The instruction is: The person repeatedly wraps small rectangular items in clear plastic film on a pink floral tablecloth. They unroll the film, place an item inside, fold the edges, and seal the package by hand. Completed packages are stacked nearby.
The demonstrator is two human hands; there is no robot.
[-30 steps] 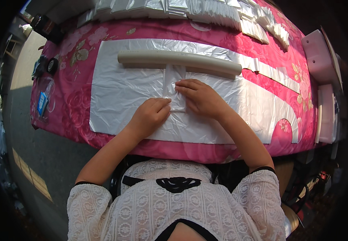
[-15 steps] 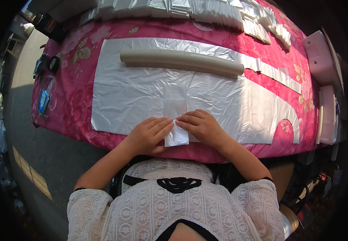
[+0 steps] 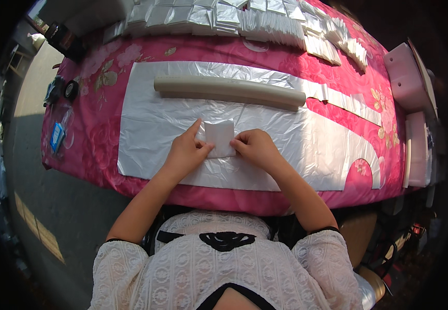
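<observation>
- Inspecting from my remote station, I find the step in hand to be, in my judgement, squaring up a small, white, thin-sheet square packet (image 3: 219, 135).
- Position: the packet is between the two hands, over the large, crinkled, silvery-white plastic sheet (image 3: 156, 129); whether it rests flat or is slightly raised, I cannot tell.
- Left hand (image 3: 186, 151): partly open, forefinger extended away from the thumb, thumb at the packet's lower left edge; I cannot tell whether the curled fingers grip it from beneath.
- Right hand (image 3: 256, 148): thumb and forefinger closed together on the packet's lower right edge.
- Requirement, as I judge it: the next move calls for even pressure from both sides, edges kept aligned, since thin material would crease easily.
- Surroundings: a long, beige, rounded tube (image 3: 229, 92) lies across the sheet beyond the packet, apart from both hands. Pink floral cloth (image 3: 97, 132) covers the counter.
- Far edge: rows of white, flat, folded packets (image 3: 203, 16).
- Left side: a small black roll (image 3: 71, 90) and a blue-and-white packet (image 3: 57, 137).
- Obstruction: only the tube limits reach forward; sideways, nothing crowds the hands.
</observation>
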